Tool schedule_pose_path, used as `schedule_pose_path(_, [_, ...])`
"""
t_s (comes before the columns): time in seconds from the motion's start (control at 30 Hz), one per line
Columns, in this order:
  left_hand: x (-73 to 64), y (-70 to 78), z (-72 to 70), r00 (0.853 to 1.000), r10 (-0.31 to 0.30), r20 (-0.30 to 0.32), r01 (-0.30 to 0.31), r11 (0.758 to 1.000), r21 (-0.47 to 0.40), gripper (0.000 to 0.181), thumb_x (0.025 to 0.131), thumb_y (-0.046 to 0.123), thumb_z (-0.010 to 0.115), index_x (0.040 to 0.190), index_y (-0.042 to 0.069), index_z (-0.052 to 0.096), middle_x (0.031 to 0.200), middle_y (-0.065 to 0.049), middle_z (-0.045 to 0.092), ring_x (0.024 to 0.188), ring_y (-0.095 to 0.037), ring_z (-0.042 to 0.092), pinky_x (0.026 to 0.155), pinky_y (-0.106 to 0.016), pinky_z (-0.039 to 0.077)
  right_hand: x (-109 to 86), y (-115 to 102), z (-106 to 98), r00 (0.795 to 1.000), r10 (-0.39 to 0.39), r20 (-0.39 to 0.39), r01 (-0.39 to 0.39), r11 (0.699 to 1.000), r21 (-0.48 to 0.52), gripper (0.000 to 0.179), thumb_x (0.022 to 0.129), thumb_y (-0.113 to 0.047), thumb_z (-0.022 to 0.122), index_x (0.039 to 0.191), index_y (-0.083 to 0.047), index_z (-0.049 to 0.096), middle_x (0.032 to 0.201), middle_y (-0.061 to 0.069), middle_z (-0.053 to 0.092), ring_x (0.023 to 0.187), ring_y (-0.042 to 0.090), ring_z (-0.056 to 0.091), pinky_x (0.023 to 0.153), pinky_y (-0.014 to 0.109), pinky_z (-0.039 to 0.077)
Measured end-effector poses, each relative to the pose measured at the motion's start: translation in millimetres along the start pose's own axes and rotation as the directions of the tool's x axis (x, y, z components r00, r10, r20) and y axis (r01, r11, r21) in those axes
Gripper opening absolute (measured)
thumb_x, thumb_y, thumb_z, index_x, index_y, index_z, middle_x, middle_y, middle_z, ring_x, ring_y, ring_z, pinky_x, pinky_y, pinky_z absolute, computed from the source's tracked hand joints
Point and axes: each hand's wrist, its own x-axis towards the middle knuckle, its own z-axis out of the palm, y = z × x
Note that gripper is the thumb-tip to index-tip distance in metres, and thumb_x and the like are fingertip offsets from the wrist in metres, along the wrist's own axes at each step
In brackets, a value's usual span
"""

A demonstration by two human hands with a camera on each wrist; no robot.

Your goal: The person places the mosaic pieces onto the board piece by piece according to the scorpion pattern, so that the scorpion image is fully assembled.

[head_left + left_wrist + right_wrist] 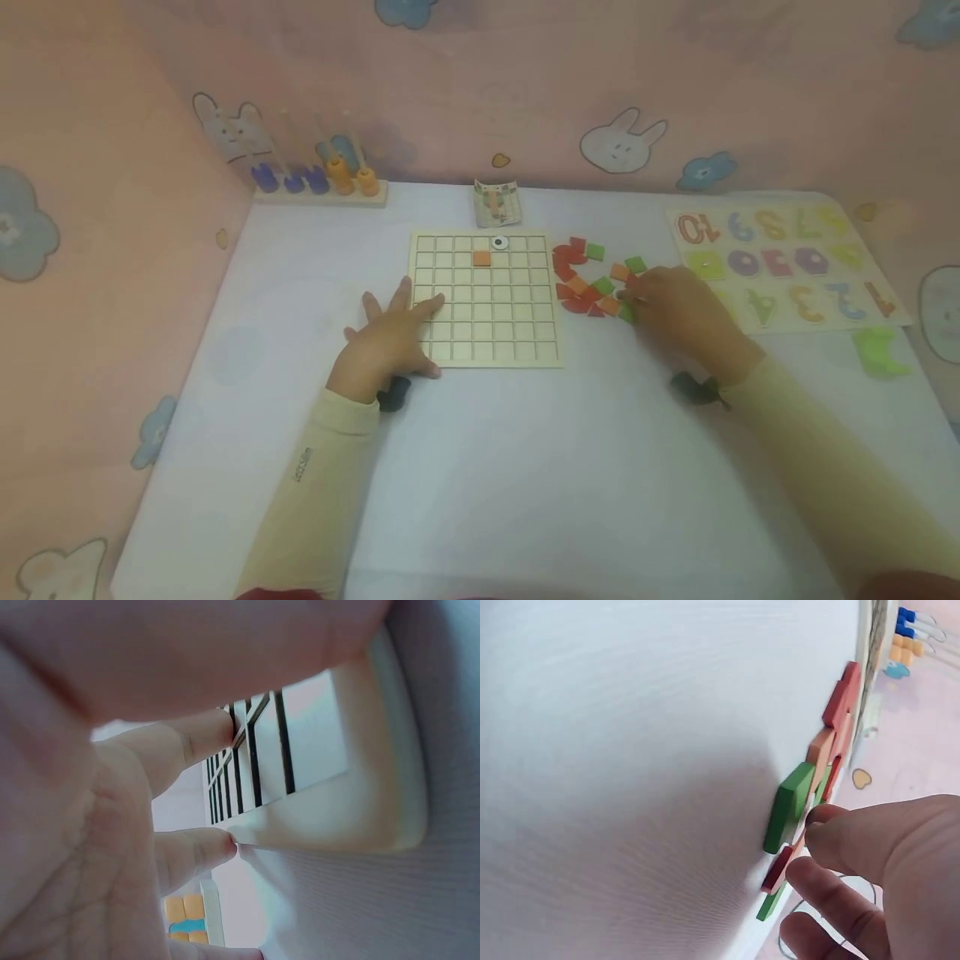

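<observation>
A square wooden grid board (517,312) lies on the table. My left hand (386,342) rests on its left edge, fingers spread, the thumb at the near corner; the left wrist view shows fingertips at the board's rim. On the board sit an orange square tile (482,258) and a round white eye piece (500,242). To the right of the board lies a loose pile of red (576,306), orange and green tiles (789,806). My right hand (678,312) is at the pile's right side, its thumb and forefinger pinching a small white piece (618,293), mostly hidden by the fingers.
A small picture card (497,204) stands behind the board. At the back left is a peg stand (318,196) with blue and orange rings. A number puzzle board (780,287) lies on the right, with a light green piece (877,352) near its front corner.
</observation>
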Motion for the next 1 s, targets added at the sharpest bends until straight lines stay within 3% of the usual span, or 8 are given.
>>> schedule_pose_path(0.07, [0.0, -0.7, 0.2, 1.000, -0.001, 0.000, 0.001, 1.000, 0.003, 0.116, 0.075, 0.027, 0.098, 0.168, 0.038, 0.030, 0.177, -0.008, -0.014, 0.152, -0.060, -0.020, 0.103, -0.092, 0.008, -0.6, 0, 2, 1.000, -0.003, -0.005, 0.003, 1.000, 0.001, 0.026, 0.098, -0.006, 0.072, 0.124, 0.000, 0.076, 0.118, 0.022, 0.072, 0.112, 0.042, 0.062, 0.101, 0.059, 0.050])
schedule_pose_path(0.2, [0.8, -1.5, 0.9, 1.000, -0.001, 0.006, 0.001, 1.000, 0.009, 0.116, 0.076, 0.028, 0.097, 0.169, 0.038, 0.029, 0.177, -0.008, -0.014, 0.152, -0.060, -0.020, 0.103, -0.092, 0.008, 0.0, 1, 5, 0.996, 0.092, -0.005, -0.092, 0.996, 0.013, 0.026, 0.100, -0.014, 0.069, 0.122, -0.001, 0.077, 0.110, 0.020, 0.074, 0.101, 0.040, 0.064, 0.093, 0.057, 0.053])
schedule_pose_path(0.33, [1.6, -1.9, 1.1, 1.000, 0.002, 0.004, -0.002, 1.000, 0.010, 0.115, 0.076, 0.029, 0.097, 0.169, 0.039, 0.029, 0.177, -0.008, -0.014, 0.152, -0.060, -0.020, 0.104, -0.092, 0.008, 1.4, 1, 5, 0.972, 0.232, 0.028, -0.233, 0.969, 0.080, 0.031, 0.101, -0.025, 0.064, 0.117, -0.004, 0.079, 0.109, 0.020, 0.076, 0.099, 0.039, 0.066, 0.092, 0.059, 0.052])
schedule_pose_path(0.43, [1.4, -1.9, 0.4, 1.000, 0.002, 0.001, -0.002, 1.000, 0.009, 0.115, 0.076, 0.028, 0.097, 0.168, 0.038, 0.029, 0.177, -0.008, -0.014, 0.152, -0.060, -0.019, 0.104, -0.092, 0.008, 2.1, -4, 4, 0.956, 0.291, 0.032, -0.292, 0.946, 0.140, 0.033, 0.101, -0.027, 0.064, 0.117, -0.003, 0.079, 0.115, 0.023, 0.075, 0.105, 0.042, 0.066, 0.096, 0.061, 0.050])
schedule_pose_path(0.6, [0.3, -1.3, -1.2, 1.000, 0.003, 0.002, -0.003, 1.000, 0.005, 0.115, 0.076, 0.028, 0.097, 0.169, 0.038, 0.029, 0.177, -0.008, -0.014, 0.152, -0.060, -0.020, 0.104, -0.092, 0.007, 5.2, -14, -1, 0.956, 0.294, -0.004, -0.292, 0.950, 0.115, 0.027, 0.100, -0.022, 0.064, 0.104, 0.000, 0.079, 0.094, 0.017, 0.076, 0.084, 0.036, 0.064, 0.080, 0.054, 0.052])
schedule_pose_path(0.73, [0.4, -0.9, -1.8, 1.000, 0.006, 0.001, -0.006, 1.000, 0.001, 0.115, 0.077, 0.027, 0.096, 0.169, 0.039, 0.028, 0.177, -0.007, -0.015, 0.152, -0.059, -0.020, 0.104, -0.091, 0.007, 8.6, -17, -4, 0.961, 0.275, -0.011, -0.274, 0.960, 0.053, 0.023, 0.096, -0.017, 0.063, 0.090, -0.001, 0.078, 0.073, 0.008, 0.066, 0.068, 0.031, 0.054, 0.065, 0.045, 0.046])
schedule_pose_path(0.83, [1.1, -1.4, -1.3, 1.000, 0.006, -0.003, -0.006, 1.000, -0.001, 0.115, 0.076, 0.027, 0.096, 0.169, 0.038, 0.029, 0.177, -0.007, -0.014, 0.152, -0.060, -0.020, 0.105, -0.091, 0.007, 9.7, -14, -3, 0.964, 0.266, -0.011, -0.265, 0.962, 0.062, 0.020, 0.093, -0.015, 0.064, 0.087, -0.001, 0.077, 0.073, 0.008, 0.067, 0.068, 0.031, 0.057, 0.066, 0.045, 0.047])
schedule_pose_path(1.0, [2.3, -3.0, 1.6, 1.000, 0.007, -0.006, -0.007, 1.000, 0.000, 0.114, 0.076, 0.028, 0.097, 0.168, 0.038, 0.030, 0.177, -0.008, -0.014, 0.152, -0.060, -0.020, 0.104, -0.091, 0.005, 8.4, -10, 1, 0.970, 0.242, -0.028, -0.238, 0.966, 0.100, 0.021, 0.091, -0.015, 0.067, 0.092, 0.003, 0.077, 0.087, 0.018, 0.076, 0.075, 0.033, 0.065, 0.078, 0.054, 0.054])
